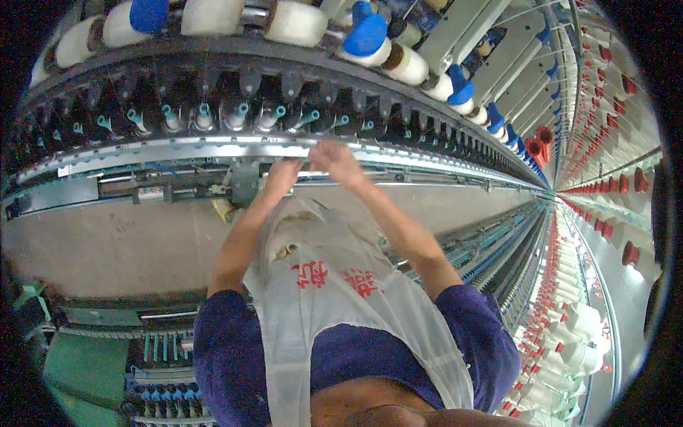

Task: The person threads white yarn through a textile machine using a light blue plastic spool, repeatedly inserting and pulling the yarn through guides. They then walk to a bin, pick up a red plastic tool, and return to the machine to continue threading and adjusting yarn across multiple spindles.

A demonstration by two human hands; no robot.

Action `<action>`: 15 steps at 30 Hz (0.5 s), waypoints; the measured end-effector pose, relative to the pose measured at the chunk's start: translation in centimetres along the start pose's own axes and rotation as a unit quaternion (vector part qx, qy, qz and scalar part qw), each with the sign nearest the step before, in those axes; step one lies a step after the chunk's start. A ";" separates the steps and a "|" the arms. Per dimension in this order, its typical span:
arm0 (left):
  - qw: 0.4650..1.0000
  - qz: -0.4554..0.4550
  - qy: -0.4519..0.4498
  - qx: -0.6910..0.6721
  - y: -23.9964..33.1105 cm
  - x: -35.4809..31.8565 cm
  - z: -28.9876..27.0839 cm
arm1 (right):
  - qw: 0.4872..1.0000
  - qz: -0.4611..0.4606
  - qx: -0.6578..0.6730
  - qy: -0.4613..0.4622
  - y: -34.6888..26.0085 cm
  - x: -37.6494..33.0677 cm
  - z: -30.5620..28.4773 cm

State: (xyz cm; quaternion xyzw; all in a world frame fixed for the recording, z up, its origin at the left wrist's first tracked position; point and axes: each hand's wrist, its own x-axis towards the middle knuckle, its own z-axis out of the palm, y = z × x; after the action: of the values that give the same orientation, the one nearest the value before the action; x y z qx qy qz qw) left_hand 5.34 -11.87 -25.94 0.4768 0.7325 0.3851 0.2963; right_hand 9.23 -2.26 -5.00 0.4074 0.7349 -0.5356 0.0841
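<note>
The bare left hand (284,175) and bare right hand (336,163), both motion-blurred, nearly meet at a long silvery metal rail (199,151); whether either grips anything, I cannot tell. Beyond them, teal-tipped tubes (273,116); farther, fat white spools (295,25); nearer the body, a translucent white apron (284,320).

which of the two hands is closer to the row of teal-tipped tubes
The right hand: it sits higher in the picture, nearer the teal-tipped tubes, while the left hand sits lower.
</note>
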 end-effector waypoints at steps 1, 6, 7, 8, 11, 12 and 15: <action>0.990 0.059 0.114 -0.051 3.4 0.2 -2.4 | 0.993 -0.116 0.006 -0.036 -2.8 -1.0 -1.4; 0.873 0.166 0.440 -0.126 14.0 6.5 -12.3 | 0.793 -0.394 -0.441 0.146 -20.7 -7.2 -10.3; 0.889 0.138 0.416 -0.135 14.4 7.3 -13.4 | 0.799 -0.359 -0.450 0.174 -23.1 -7.1 -10.3; 0.911 0.098 0.375 -0.142 14.7 8.1 -14.0 | 0.732 -0.344 -0.555 0.195 -23.7 -5.2 -10.8; 0.943 0.030 0.252 -0.214 14.1 9.3 -14.4 | 0.546 -0.321 -0.740 0.226 -23.8 -2.7 -10.9; 0.947 0.005 0.203 -0.248 13.9 9.3 -14.2 | 0.541 -0.325 -0.741 0.231 -23.5 -2.2 -11.0; 0.924 0.011 0.212 -0.319 13.8 8.7 -13.6 | 0.517 -0.355 -0.743 0.234 -23.3 -1.9 -11.2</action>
State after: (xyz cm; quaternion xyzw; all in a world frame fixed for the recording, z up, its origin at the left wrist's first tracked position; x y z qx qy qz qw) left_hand -2.29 -4.22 -7.65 0.2728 0.6111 0.6937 0.2665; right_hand -2.06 4.22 17.39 0.0128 0.9420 0.3350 -0.0161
